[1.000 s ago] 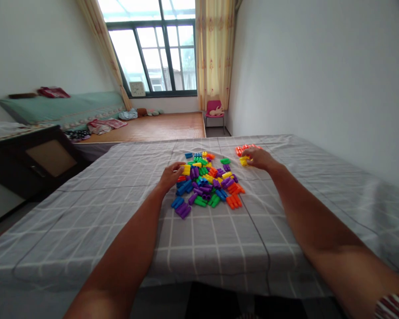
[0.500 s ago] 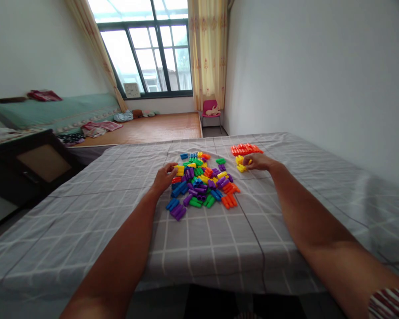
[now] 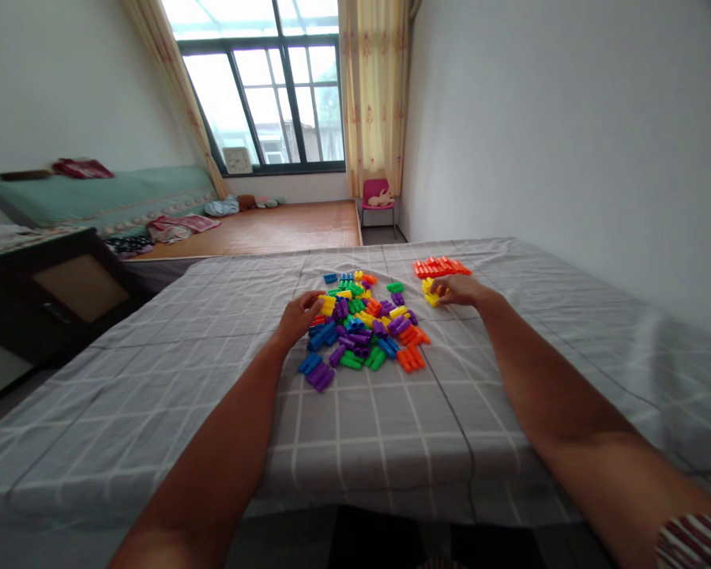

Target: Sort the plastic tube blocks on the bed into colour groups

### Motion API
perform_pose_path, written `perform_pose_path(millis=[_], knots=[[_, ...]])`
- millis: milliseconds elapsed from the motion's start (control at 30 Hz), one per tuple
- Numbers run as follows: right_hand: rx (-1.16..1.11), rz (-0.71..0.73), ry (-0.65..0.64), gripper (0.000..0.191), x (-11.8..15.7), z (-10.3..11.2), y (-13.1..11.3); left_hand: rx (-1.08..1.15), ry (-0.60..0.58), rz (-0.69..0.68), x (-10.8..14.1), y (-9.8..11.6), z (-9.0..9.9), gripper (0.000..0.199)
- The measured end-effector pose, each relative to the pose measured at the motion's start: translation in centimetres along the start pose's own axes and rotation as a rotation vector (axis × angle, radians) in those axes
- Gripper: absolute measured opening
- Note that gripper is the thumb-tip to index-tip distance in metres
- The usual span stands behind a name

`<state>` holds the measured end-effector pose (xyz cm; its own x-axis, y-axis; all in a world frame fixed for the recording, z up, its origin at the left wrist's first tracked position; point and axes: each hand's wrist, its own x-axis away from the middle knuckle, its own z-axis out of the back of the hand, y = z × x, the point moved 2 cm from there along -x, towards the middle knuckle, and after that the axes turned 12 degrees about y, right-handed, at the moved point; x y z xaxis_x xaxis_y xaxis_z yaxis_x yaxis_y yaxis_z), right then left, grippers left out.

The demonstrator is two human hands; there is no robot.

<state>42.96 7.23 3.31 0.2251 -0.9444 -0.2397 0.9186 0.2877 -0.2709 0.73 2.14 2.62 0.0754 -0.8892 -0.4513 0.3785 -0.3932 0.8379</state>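
Note:
A loose pile of purple, blue, green, yellow and orange plastic pieces (image 3: 355, 340) lies on the grey checked cloth (image 3: 367, 442). At the pile's left edge, my left hand (image 3: 299, 318) is closed on a yellow piece (image 3: 328, 306). To the right of the pile, my right hand (image 3: 455, 291) has its fingers closed at a small group of yellow pieces (image 3: 430, 291); its fingertips partly cover them. Just behind that group lies a row of orange-red pieces (image 3: 442, 267), side by side.
A dark cabinet (image 3: 53, 292) stands at the left. Beyond the cloth are a low wooden bed (image 3: 290, 225) with cloths on it, a pink chair (image 3: 378, 194) with a soft toy, and a window with curtains. A white wall (image 3: 557, 142) runs along the right.
My left hand has shifted slightly right with the yellow piece, which is now tilted differently. The whole view has moved a little; my right hand stays at the yellow group.

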Motion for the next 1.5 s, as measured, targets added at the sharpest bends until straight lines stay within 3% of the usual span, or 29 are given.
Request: perform_pose_path(millis=[100, 200, 333, 433, 533, 633, 767, 833, 933, 1067, 1167, 1267, 1367, 1500], knots=[[0.07, -0.06, 0.032, 0.033, 0.1, 0.3, 0.0, 0.035, -0.015, 0.039, 0.1, 0.2, 0.0, 0.052], [0.036, -0.027, 0.072, 0.029, 0.2, 1.1, -2.2, 0.11, -0.04, 0.096, 0.2, 0.6, -0.2, 0.056], [-0.331, 0.211, 0.237, 0.025, 0.8, 1.7, -10.2, 0.239, -0.094, 0.123, 0.5, 1.5, -0.5, 0.063], [-0.551, 0.326, 0.264, 0.027, 1.8, 0.4, -16.7, 0.303, -0.154, 0.089, 1.0, 2.4, -1.1, 0.067], [-0.608, 0.369, 0.261, 0.034, 2.3, -1.5, -20.3, 0.288, -0.215, 0.061, 1.3, 2.7, -1.6, 0.068], [-0.546, 0.377, 0.274, 0.028, 2.1, -2.6, -20.4, 0.162, -0.152, 0.024, 0.6, 1.7, -0.9, 0.059], [-0.392, 0.259, 0.296, 0.03, 1.8, -2.5, -17.5, -0.109, 0.135, -0.045, -1.3, -1.2, 2.1, 0.038], [-0.367, 0.19, 0.312, 0.027, 1.6, -2.2, -16.4, -0.251, 0.204, -0.056, -1.8, -2.7, 3.1, 0.033], [-0.395, 0.193, 0.333, 0.021, 0.9, -2.1, -16.3, -0.375, 0.139, -0.117, -1.9, -4.0, 2.8, 0.031], [-0.262, 0.357, 0.291, 0.031, -2.2, -3.4, -18.8, -0.422, 0.018, -0.229, -1.3, -3.8, 1.5, 0.028], [-0.15, 0.45, 0.231, 0.036, -5.0, -5.4, -20.6, -0.456, 0.026, -0.216, -1.0, -3.4, 1.7, 0.028], [-0.122, 0.425, 0.181, 0.025, -6.9, -6.7, -21.0, -0.497, 0.059, -0.184, -0.9, -3.4, 2.5, 0.029], [-0.289, 0.314, 0.157, 0.018, -7.4, -6.4, -19.9, -0.495, 0.065, -0.187, -1.0, -3.6, 2.7, 0.027], [-0.84, 0.137, -0.022, 0.034, -5.7, -4.4, -17.3, -0.476, 0.074, -0.202, -1.2, -3.9, 2.4, 0.027]])
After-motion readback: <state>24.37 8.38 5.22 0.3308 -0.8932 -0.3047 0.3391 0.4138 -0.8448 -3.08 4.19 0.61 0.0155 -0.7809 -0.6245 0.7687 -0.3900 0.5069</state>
